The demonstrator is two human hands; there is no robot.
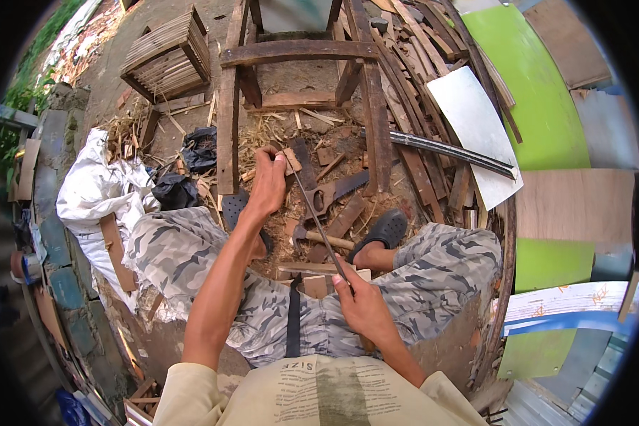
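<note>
Between my knees, my left hand (pixel 268 183) pinches a small piece of wood (pixel 292 162) near the front of a wooden frame. My right hand (pixel 366 305), closer to my body, is closed round a long, thin, dark tool (pixel 318 221) like a narrow blade or rod. Its far end reaches up to the wood piece; whether it touches I cannot tell. The tool's grip is hidden in my fist. Below lie a handsaw (pixel 326 197) with a dark blade and a hammer (pixel 331 240) with a pale wooden handle, among wood shavings.
Ahead stands a dark wooden frame with legs (pixel 298 52). A slatted wooden crate (pixel 169 57) is at far left, a white sack (pixel 106 186) left of my knee. Wood strips (pixel 412 135) pile up at right, with a metal bar (pixel 451 148) and a white sheet (pixel 468 128).
</note>
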